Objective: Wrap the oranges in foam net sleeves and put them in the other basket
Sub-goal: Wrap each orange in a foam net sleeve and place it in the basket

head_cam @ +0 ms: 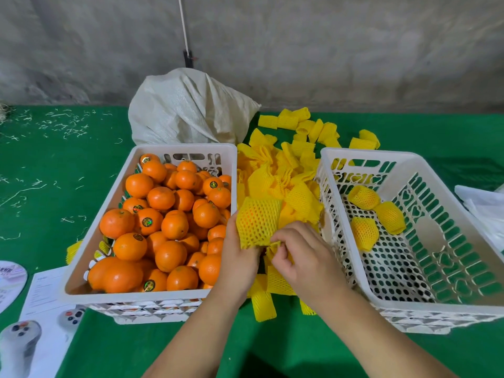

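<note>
I'm steadying the netted orange [257, 223] in my left hand [240, 261] between the 2 baskets while my right hand [298, 255] is pinching the sleeve's loose end closed.

Even, soft light — sharp centre, wide-angle bending at edges, faint shadows.

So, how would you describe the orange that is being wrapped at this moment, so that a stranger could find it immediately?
Find the two white baskets, the full basket on the left and the nearly empty basket on the right. Between them lies a heap of loose sleeves. At its near edge, the left hand and right hand hold the wrapped orange: orange skin shows through its stretched yellow net, while the sleeves around it are flat.
</note>
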`<state>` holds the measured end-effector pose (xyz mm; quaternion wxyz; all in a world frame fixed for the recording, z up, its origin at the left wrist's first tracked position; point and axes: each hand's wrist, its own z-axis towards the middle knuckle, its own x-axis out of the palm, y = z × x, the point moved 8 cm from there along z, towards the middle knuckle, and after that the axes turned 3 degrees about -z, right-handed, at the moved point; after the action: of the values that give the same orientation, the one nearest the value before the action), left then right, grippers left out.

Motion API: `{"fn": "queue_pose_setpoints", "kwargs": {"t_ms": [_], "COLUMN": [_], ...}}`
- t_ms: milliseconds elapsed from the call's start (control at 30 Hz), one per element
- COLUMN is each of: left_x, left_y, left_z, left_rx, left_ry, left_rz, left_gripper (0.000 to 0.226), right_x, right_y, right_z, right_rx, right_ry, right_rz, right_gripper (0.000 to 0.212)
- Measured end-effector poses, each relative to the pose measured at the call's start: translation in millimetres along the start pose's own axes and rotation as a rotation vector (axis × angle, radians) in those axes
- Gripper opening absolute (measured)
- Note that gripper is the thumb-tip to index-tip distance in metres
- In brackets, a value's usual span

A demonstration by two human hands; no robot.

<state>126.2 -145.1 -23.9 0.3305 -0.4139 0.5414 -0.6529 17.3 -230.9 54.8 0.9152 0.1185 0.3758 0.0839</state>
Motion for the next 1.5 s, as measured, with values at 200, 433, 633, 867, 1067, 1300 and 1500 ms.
{"fn": "queue_pose_setpoints", "kwargs": {"t_ms": [200,433,633,867,1067,1300,1500], "left_x": [4.8,29.0,8.6,-102.4,-100.8,-85.4,-93.1], "left_y": [2.1,0.3,-7.8,43.3,50.3,42.5,3.4], "left_z": [-8.2,-23.9,3.6,58.3,53.9,65.5,59.8], "left_rx": [0.007,0.195,0.314,-0.261,-0.429,-0.463,-0.106], "left_ry": [0.034,0.260,0.426,0.400,0.613,0.467,-0.022], "left_rz": [-0.018,0.538,0.875,1.569,1.494,1.353,0.853], "left_gripper": [0.058,0.081,0.058,0.049,0.061,0.078,0.070], "right_x": [31.5,45.3,5.8,-24.7,22.6,95.2,107.4], "right_y": [-29.6,-58.3,-138.1,-247.7,-217.9,-168.6,-182.6], "right_z": [-22.5,-15.5,-26.6,-71.5,-38.5,-27.0,-27.3], "right_rx": [0.663,1.097,1.221,1.322,0.936,0.205,0.321], "right_ry": [0.196,0.058,-0.183,-0.131,0.202,0.905,0.998], "right_rz": [0.530,1.079,0.911,0.298,0.102,-0.580,-0.678], "right_gripper": [0.058,0.047,0.015,0.072,0.069,0.044,0.052]}}
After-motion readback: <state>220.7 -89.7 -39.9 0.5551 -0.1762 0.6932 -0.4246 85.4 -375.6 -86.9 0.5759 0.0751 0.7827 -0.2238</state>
